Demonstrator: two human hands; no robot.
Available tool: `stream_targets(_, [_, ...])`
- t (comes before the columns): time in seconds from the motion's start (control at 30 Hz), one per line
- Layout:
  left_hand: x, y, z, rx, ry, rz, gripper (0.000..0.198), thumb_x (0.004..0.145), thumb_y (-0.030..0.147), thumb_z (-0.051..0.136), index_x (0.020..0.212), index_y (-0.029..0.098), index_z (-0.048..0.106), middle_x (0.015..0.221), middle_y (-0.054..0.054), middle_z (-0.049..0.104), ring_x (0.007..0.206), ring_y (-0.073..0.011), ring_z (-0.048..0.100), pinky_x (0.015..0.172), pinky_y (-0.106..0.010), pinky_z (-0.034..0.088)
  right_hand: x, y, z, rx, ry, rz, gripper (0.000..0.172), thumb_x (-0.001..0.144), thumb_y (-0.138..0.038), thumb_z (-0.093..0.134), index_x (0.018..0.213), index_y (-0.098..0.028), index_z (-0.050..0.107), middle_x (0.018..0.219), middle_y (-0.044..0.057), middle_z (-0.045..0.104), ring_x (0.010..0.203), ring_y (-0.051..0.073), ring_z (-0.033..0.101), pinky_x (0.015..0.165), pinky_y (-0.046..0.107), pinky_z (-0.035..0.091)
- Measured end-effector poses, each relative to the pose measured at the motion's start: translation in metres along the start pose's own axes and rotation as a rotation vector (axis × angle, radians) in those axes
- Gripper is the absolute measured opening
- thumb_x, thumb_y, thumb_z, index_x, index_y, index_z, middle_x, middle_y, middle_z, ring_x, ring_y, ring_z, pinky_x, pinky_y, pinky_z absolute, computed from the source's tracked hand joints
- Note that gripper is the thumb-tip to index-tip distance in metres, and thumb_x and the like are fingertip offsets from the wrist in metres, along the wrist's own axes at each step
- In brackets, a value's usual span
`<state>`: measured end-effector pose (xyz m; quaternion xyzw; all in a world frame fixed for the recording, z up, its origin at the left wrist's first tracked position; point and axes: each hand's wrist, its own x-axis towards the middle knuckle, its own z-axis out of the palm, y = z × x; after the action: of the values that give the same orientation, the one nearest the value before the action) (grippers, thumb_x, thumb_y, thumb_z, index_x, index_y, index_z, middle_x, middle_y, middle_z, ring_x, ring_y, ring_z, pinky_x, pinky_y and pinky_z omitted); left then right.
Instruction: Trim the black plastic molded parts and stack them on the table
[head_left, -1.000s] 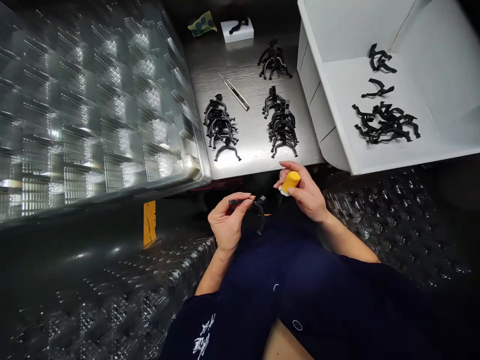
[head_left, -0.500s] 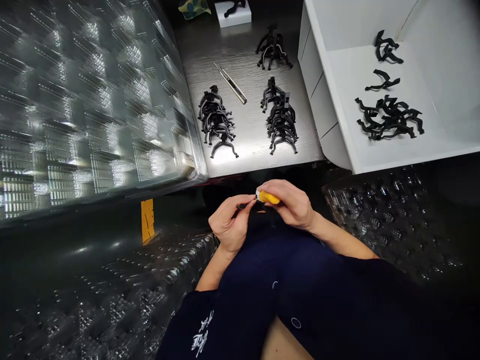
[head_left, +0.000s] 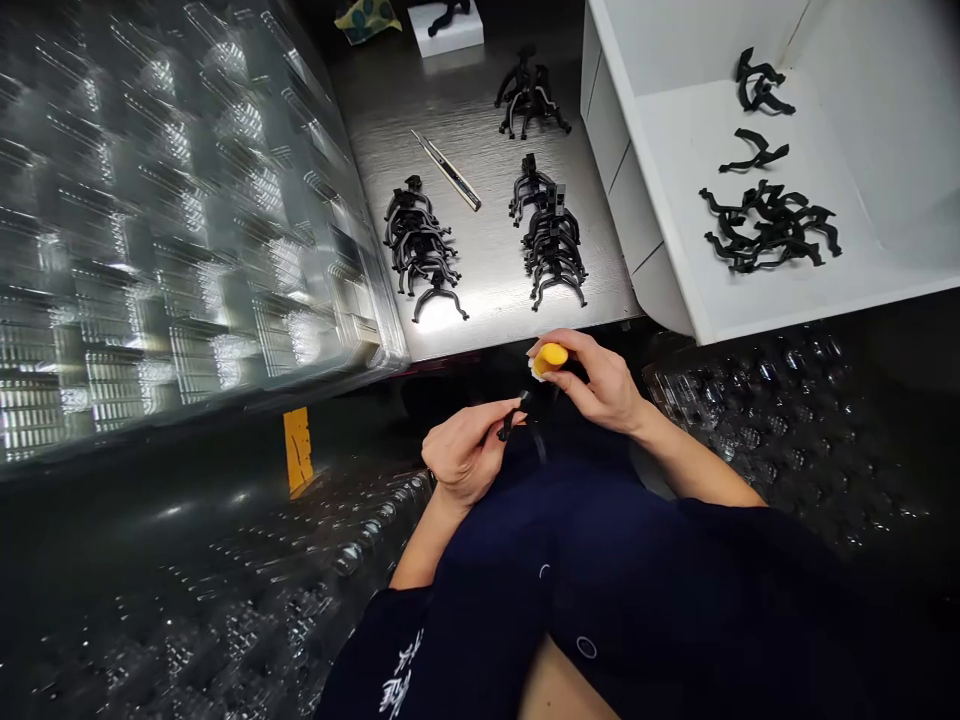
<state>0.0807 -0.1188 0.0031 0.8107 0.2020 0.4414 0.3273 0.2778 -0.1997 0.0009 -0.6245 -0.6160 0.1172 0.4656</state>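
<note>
Pinching a black plastic clip (head_left: 510, 422) in its fingertips, the left hand (head_left: 465, 460) sits just beside the right hand (head_left: 600, 385), whose closed fingers grip a yellow white-tipped object (head_left: 550, 360). Past the fingers lie black clip piles (head_left: 420, 240) on a steel bench (head_left: 487, 270); the dark sleeve's (head_left: 360, 650) white lettering (head_left: 396, 680) is unreadable.

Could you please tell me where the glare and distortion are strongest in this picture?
In the head view, glare streaks across the clear plastic tray on the left, a bright hotspot sits on the metal tabletop, and the frame's edges look stretched.
</note>
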Motion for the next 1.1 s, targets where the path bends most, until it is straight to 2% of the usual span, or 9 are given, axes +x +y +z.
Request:
stream_targets(0.1, [-0.004, -0.007, 0.001, 0.028, -0.012, 0.082, 0.031, 0.087, 0.007, 0.074, 0.113, 0.024, 0.072, 0.096, -0.002, 0.081, 0.080, -0.0165, 0.078, 0.072, -0.024, 0.064, 0.004, -0.013, -0.005, 0.095, -0.027, -0.030, 0.030, 0.101, -0.020, 0.056, 0.131, -0.020, 0.059, 0.117, 0.011, 0.075, 0.105, 0.021, 0.073, 0.095, 0.035, 0.062])
stream_targets(0.17, [-0.007, -0.011, 0.001, 0.062, -0.029, 0.155, 0.035, 0.087, 0.002, 0.070, 0.116, 0.022, 0.071, 0.100, -0.004, 0.081, 0.085, -0.0178, 0.079, 0.075, -0.025, 0.064, 0.005, -0.018, -0.004, 0.128, -0.073, -0.115, 0.031, 0.102, -0.016, 0.052, 0.132, -0.019, 0.058, 0.120, 0.012, 0.074, 0.111, 0.021, 0.072, 0.098, 0.035, 0.061])
stream_targets(0.3, [-0.004, -0.010, -0.001, 0.087, -0.078, 0.275, 0.038, 0.085, -0.002, 0.068, 0.119, 0.016, 0.069, 0.100, -0.009, 0.080, 0.087, -0.0183, 0.079, 0.075, -0.022, 0.064, 0.006, -0.014, -0.001, -0.027, -0.078, -0.244, 0.031, 0.102, -0.011, 0.046, 0.130, -0.015, 0.058, 0.112, 0.015, 0.075, 0.107, 0.023, 0.073, 0.094, 0.038, 0.063])
stream_targets(0.43, [0.004, -0.005, -0.001, 0.155, -0.071, 0.316, 0.032, 0.091, 0.006, 0.064, 0.119, 0.020, 0.070, 0.098, -0.007, 0.081, 0.079, -0.0176, 0.079, 0.066, -0.021, 0.063, 0.006, -0.011, -0.002, -0.019, -0.074, -0.172, 0.030, 0.102, -0.013, 0.048, 0.130, -0.016, 0.057, 0.113, 0.014, 0.074, 0.104, 0.021, 0.073, 0.091, 0.036, 0.064])
stream_targets(0.53, [0.006, -0.006, 0.001, 0.172, -0.098, 0.356, 0.027, 0.095, 0.008, 0.058, 0.116, 0.021, 0.071, 0.097, -0.007, 0.081, 0.080, -0.0173, 0.079, 0.066, -0.022, 0.063, 0.006, -0.011, -0.002, -0.027, -0.093, -0.208, 0.030, 0.103, -0.013, 0.047, 0.130, -0.017, 0.057, 0.112, 0.012, 0.075, 0.105, 0.022, 0.073, 0.092, 0.036, 0.064])
stream_targets(0.7, [0.002, -0.011, 0.002, 0.149, -0.097, 0.304, 0.031, 0.092, 0.006, 0.062, 0.119, 0.021, 0.070, 0.099, -0.007, 0.081, 0.081, -0.0177, 0.079, 0.069, -0.022, 0.064, 0.004, -0.007, 0.000, -0.012, -0.056, -0.151, 0.030, 0.102, -0.013, 0.049, 0.131, -0.017, 0.056, 0.114, 0.013, 0.074, 0.105, 0.021, 0.073, 0.091, 0.036, 0.063])
stream_targets(0.8, [0.004, -0.010, 0.002, 0.102, -0.108, 0.298, 0.037, 0.089, 0.003, 0.065, 0.121, 0.021, 0.070, 0.099, -0.007, 0.081, 0.082, -0.0186, 0.079, 0.070, -0.022, 0.063, 0.002, -0.007, 0.002, -0.029, -0.056, -0.186, 0.030, 0.103, -0.015, 0.047, 0.131, -0.017, 0.056, 0.112, 0.013, 0.074, 0.104, 0.022, 0.073, 0.091, 0.037, 0.063])
stream_targets(0.97, [0.010, -0.004, 0.001, 0.144, -0.133, 0.390, 0.026, 0.091, 0.003, 0.062, 0.114, 0.011, 0.069, 0.090, -0.015, 0.079, 0.077, -0.0201, 0.078, 0.065, -0.022, 0.061, 0.001, -0.006, 0.002, -0.026, -0.073, -0.152, 0.028, 0.103, -0.016, 0.049, 0.131, -0.017, 0.055, 0.112, 0.012, 0.074, 0.100, 0.020, 0.072, 0.089, 0.033, 0.062])
stream_targets(1.1, [0.010, -0.003, -0.002, 0.154, -0.199, 0.396, 0.030, 0.094, 0.006, 0.055, 0.120, 0.016, 0.067, 0.093, -0.011, 0.080, 0.080, -0.0197, 0.079, 0.066, -0.022, 0.063, 0.002, 0.004, 0.001, -0.137, -0.070, -0.195, 0.026, 0.103, -0.014, 0.046, 0.127, -0.016, 0.057, 0.106, 0.011, 0.074, 0.095, 0.021, 0.073, 0.086, 0.034, 0.062])
